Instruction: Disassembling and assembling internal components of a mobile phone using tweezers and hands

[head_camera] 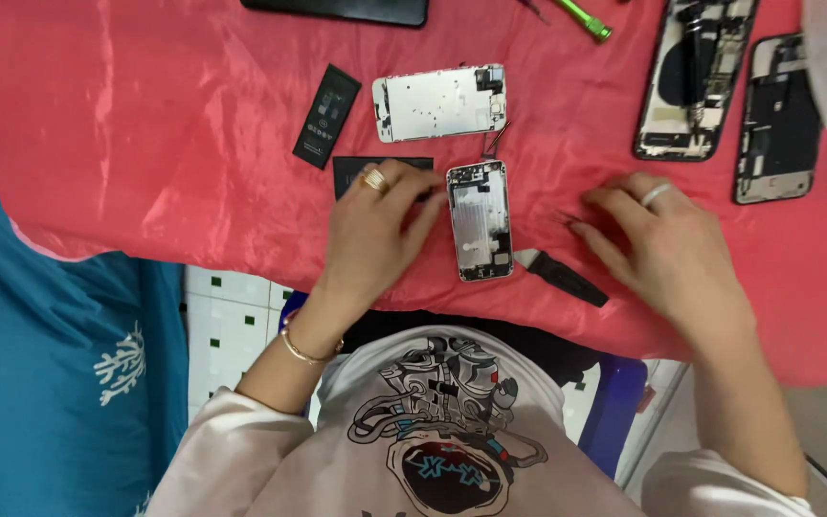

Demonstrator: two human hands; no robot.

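Here the small opened phone body with its silver metal inner plate (pixel 480 220) lies flat and face up on the counter covered in shiny pink-red cloth (pixel 145 144), just in front of the person, so its insides are open to both hands. The left hand (pixel 375 230) rests beside it, its fingers (pixel 423 213) loosely spread and touching the phone's left edge, apparently steadying it; beneath the hand lies a flat black rectangular battery (pixel 351 172). The right hand (pixel 667 244) lies palm down on the cloth, well apart from the phone, fingers slightly apart and clamped on nothing that I can see. A black flat-bladed prying tool (pixel 559 276) lies between them, near the phone's lower corner.
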